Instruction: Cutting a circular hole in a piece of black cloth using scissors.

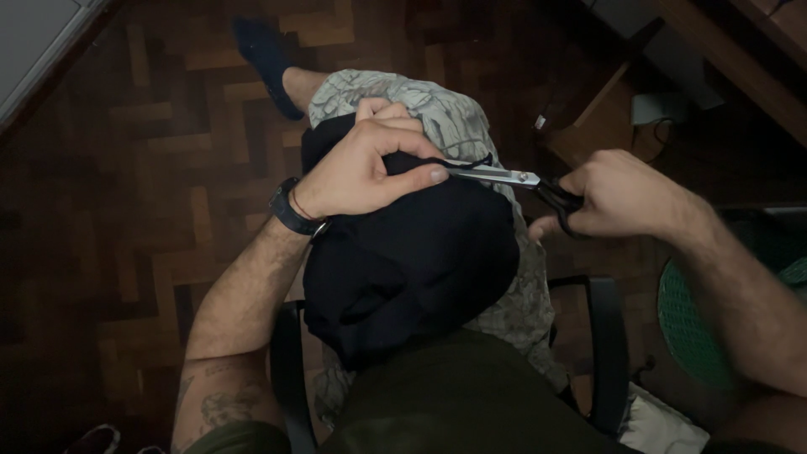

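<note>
Floor point(126, 210): dark herringbone parquet, filling the left and top of the view
Chair point(607, 353): black-framed seat under the person, its arms showing on either side of the lap
Lap: legs in pale patterned trousers point(445, 113), one foot in a dark slipper point(265, 59) stretched forward on the parquet
Black fabric point(412, 261): large dark cloth heaped over the lap, bunched and folded, its far edge lifted toward the hands
Basket point(693, 324): green mesh container by the chair on the person's right, only partly in frame; its contents cannot be made out
Left hand point(361, 168): closed in a pinch on the upper edge of the black fabric, thumb stretched along the fold, a dark wristwatch point(290, 210) on the wrist
Right hand point(618, 197): fingers closed through the black loops of the scissors, gripping them
Scissors point(513, 177): black handles, bright metal blades pointing left, tips at the pinched fabric edge just beside the left thumb
Thread point(471, 161): thin dark strand or loop rising from the fabric at the blade tips
Progress, as judged: blades stand at the fabric edge and look nearly shut; no severed piece or long cut line shows, so the cutting appears to be at or near its start, most of the cloth whole
</note>
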